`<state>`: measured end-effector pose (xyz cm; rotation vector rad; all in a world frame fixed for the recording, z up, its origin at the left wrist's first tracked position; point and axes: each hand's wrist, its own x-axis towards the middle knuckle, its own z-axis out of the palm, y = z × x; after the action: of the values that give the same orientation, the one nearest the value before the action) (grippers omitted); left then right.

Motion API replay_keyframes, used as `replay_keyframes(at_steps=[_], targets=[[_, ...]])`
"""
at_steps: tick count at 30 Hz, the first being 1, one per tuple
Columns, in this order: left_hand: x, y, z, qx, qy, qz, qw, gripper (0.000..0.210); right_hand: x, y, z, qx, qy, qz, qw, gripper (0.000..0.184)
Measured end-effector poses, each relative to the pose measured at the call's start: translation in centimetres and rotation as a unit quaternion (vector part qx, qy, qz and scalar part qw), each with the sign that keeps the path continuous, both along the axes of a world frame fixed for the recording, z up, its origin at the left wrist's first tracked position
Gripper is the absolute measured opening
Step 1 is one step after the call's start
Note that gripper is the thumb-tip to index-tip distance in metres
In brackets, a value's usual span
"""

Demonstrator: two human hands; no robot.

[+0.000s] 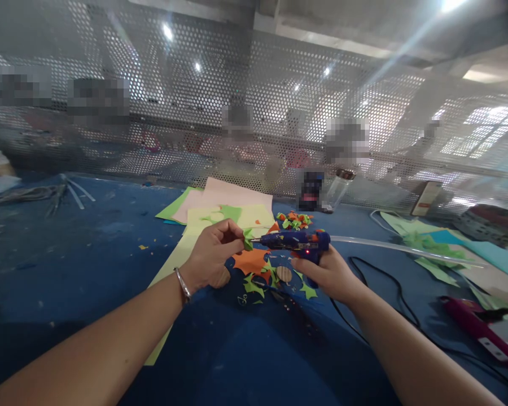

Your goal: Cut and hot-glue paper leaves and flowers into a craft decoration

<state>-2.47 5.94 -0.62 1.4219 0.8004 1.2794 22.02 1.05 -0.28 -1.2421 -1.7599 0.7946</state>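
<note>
Between thumb and fingertips, my left hand (215, 251) pinches a small green paper flower (248, 239). My right hand (332, 273) is wrapped round the handle of a blue glue gun (294, 241), its red light lit. The gun points left, and its metal nozzle meets or nearly meets the flower; I cannot tell whether they touch. A clear glue stick (389, 246) juts far out of the gun's back. Under the hands lie orange paper scraps (250, 263), green cut-outs (308, 286) and a round wooden disc (284, 274).
Stacked paper sheets (237, 194) lie behind my left hand, near a pile of small orange and green paper flowers (295, 220). A glass jar (339, 189) stands at the back. On the right are a black cable (400, 287), more paper (497, 259) and a magenta object (478, 324).
</note>
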Motion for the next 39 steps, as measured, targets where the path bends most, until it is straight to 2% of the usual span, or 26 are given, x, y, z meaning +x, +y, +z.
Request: replay_keyframes(at_steps=[6,9,12,15,18,22,26,28,30,31,32,34,35,36,39], targets=[[-0.1,0.3,-0.2,0.006,0.014,0.044,0.999,0.013,0.5,0.3,0.2,-0.024,0.055,-0.021,0.998,0.028],[-0.3,0.9,-0.6,0.02,0.014,0.084,0.996,0.013,1.2,1.1,0.0,-0.073,0.072,-0.033,0.994,0.037],[-0.7,1.5,-0.9,0.069,0.043,0.118,0.99,0.011,2.1,2.2,-0.7,-0.142,0.084,-0.048,0.985,0.038],[-1.0,1.4,-1.1,0.121,0.092,0.111,0.982,0.009,2.8,3.2,-1.7,-0.205,0.027,-0.063,0.976,0.043],[-0.9,0.9,-1.0,0.15,0.137,0.09,0.975,0.008,3.4,3.8,-2.6,-0.227,-0.028,-0.079,0.97,0.044],[-0.5,0.2,-0.7,0.169,0.161,0.069,0.97,0.007,4.1,4.3,-3.0,-0.218,-0.129,-0.115,0.961,0.05],[-0.4,0.1,-0.7,0.176,0.166,0.071,0.968,0.007,4.3,4.0,-1.9,-0.188,-0.246,-0.156,0.938,0.059],[-0.4,0.3,-0.8,0.176,0.165,0.068,0.968,0.007,3.7,3.3,-1.1,-0.148,-0.298,-0.189,0.924,0.055],[-0.4,0.4,-0.9,0.175,0.162,0.067,0.969,0.008,2.4,2.2,-0.4,-0.031,-0.378,-0.232,0.896,0.042],[-0.4,0.4,-0.9,0.174,0.161,0.068,0.969,0.008,1.5,1.6,-0.1,0.013,-0.38,-0.219,0.899,0.034],[-0.4,0.4,-0.9,0.173,0.161,0.069,0.969,0.008,0.4,0.9,-0.1,0.048,-0.36,-0.176,0.915,0.027],[-0.4,0.4,-0.9,0.171,0.16,0.07,0.97,0.008,-1.7,-0.4,-0.2,0.076,-0.293,-0.033,0.952,0.017],[-0.3,0.4,-0.9,0.171,0.162,0.071,0.969,0.009,-2.7,-0.9,-0.4,0.072,-0.275,0.032,0.958,0.013],[-0.3,0.4,-0.9,0.172,0.164,0.073,0.969,0.009,-3.6,-1.4,-0.7,0.078,-0.273,0.078,0.956,0.011],[-0.2,0.4,-0.8,0.176,0.174,0.081,0.965,0.009,-5.2,-2.0,-1.5,0.095,-0.308,0.132,0.938,0.009]])
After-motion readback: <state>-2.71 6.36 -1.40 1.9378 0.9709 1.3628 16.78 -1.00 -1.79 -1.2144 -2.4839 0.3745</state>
